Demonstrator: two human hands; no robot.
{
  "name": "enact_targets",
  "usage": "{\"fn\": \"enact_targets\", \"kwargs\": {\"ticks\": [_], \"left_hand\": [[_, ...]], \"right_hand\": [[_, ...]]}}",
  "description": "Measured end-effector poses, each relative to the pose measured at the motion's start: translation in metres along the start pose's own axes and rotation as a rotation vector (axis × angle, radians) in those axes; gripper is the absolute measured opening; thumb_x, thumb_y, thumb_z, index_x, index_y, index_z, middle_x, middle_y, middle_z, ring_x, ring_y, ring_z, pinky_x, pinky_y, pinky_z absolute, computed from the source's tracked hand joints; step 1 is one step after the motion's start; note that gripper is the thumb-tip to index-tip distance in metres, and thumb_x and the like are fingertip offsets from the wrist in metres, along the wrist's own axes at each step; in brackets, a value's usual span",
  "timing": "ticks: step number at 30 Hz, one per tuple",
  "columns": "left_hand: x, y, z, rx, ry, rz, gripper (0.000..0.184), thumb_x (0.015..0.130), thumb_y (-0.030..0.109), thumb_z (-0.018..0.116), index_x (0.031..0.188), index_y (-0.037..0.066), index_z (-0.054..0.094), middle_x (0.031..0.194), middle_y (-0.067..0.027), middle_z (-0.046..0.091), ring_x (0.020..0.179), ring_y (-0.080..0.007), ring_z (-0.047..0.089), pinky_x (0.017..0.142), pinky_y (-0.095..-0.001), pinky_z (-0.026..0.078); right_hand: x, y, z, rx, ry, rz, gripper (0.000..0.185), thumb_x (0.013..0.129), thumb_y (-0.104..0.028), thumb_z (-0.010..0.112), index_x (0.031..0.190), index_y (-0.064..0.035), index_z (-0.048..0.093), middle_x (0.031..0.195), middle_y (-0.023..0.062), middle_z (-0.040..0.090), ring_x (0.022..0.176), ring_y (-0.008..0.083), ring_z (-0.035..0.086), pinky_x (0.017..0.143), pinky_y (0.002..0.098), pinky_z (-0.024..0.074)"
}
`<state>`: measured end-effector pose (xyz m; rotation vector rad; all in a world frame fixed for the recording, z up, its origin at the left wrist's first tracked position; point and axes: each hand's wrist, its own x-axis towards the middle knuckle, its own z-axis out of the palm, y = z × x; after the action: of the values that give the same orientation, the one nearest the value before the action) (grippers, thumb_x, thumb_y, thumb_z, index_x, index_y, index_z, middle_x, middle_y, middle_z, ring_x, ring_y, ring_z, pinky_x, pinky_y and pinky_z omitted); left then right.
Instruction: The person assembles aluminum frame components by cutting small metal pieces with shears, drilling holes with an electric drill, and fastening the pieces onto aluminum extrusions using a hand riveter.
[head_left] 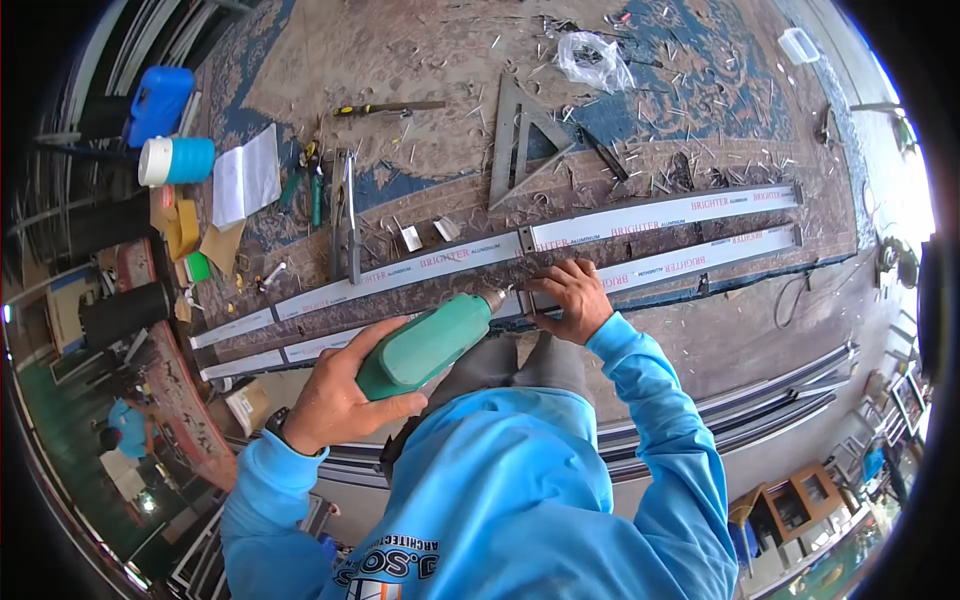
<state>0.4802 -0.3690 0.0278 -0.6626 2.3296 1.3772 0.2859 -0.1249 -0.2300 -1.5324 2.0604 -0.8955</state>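
My left hand point(340, 395) is wrapped around a green power drill point(425, 345). Its metal chuck point(493, 299) points right, towards the middle of the nearer aluminium bar point(670, 265). My right hand point(575, 300) rests at that bar's middle, fingers bent over it beside the chuck. What the fingertips press or pinch is hidden, as is the tip of the bit. A second aluminium bar point(430, 262), also covered with printed white film, runs alongside just beyond, with a small dark bracket point(527, 239) at its middle.
Beyond the bars lie a metal set square point(520, 140), a file point(390, 107), a plastic bag point(592, 62) and scattered metal scraps. An open notebook point(246, 177), a water jug point(178, 161) and a blue case point(160, 105) stand left. Another person point(128, 428) is at lower left.
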Motion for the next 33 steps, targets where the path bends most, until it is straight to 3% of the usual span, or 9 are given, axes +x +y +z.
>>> {"fn": "enact_targets", "kwargs": {"ticks": [2,9,12,21,33], "left_hand": [[0.01,0.017,0.002,0.068,-0.045,-0.028,0.081,0.078,0.033,0.088,0.143,0.001,0.051,0.117,-0.0244,0.071,0.111,-0.0366,0.071,0.094,-0.042,0.055],[0.025,0.039,0.014,0.215,-0.103,0.005,0.082,0.079,0.035,0.087,0.143,0.001,0.05,0.12,-0.025,0.07,0.111,-0.0415,0.069,0.095,-0.0461,0.055],[0.029,0.046,0.015,0.236,-0.131,-0.042,0.082,0.077,0.031,0.089,0.142,0.001,0.051,0.125,-0.0244,0.068,0.116,-0.0386,0.068,0.099,-0.0426,0.053],[0.038,0.047,0.016,0.22,-0.143,0.003,0.082,0.077,0.033,0.088,0.142,0.0,0.051,0.123,-0.0259,0.068,0.112,-0.0417,0.068,0.097,-0.0463,0.054],[0.083,0.073,0.01,0.484,-0.264,-0.073,0.07,0.077,0.033,0.085,0.133,0.004,0.055,0.104,-0.0275,0.071,0.099,-0.0474,0.068,0.086,-0.0511,0.056]], "right_hand": [[-0.001,0.001,-0.001,0.001,0.025,-0.021,0.052,0.072,-0.032,0.083,0.119,-0.0161,0.068,0.117,0.0037,0.065,0.114,0.0263,0.057,0.103,0.0463,0.0371],[-0.002,0.001,-0.005,0.028,0.035,-0.013,0.051,0.072,-0.03,0.082,0.119,-0.0163,0.069,0.117,0.003,0.067,0.113,0.0259,0.058,0.101,0.0446,0.0382],[-0.002,0.002,-0.003,0.037,0.048,-0.019,0.051,0.072,-0.03,0.082,0.119,-0.0164,0.069,0.115,0.003,0.067,0.113,0.0257,0.058,0.101,0.0446,0.0385],[-0.002,0.003,-0.002,0.041,0.064,-0.019,0.051,0.068,-0.026,0.081,0.116,-0.0152,0.07,0.113,0.0029,0.067,0.111,0.0253,0.059,0.101,0.0437,0.0391],[0.001,0.002,-0.002,0.023,0.059,0.001,0.045,0.067,-0.027,0.081,0.11,-0.0159,0.073,0.109,0.0009,0.068,0.107,0.0242,0.059,0.099,0.0428,0.04]]}}
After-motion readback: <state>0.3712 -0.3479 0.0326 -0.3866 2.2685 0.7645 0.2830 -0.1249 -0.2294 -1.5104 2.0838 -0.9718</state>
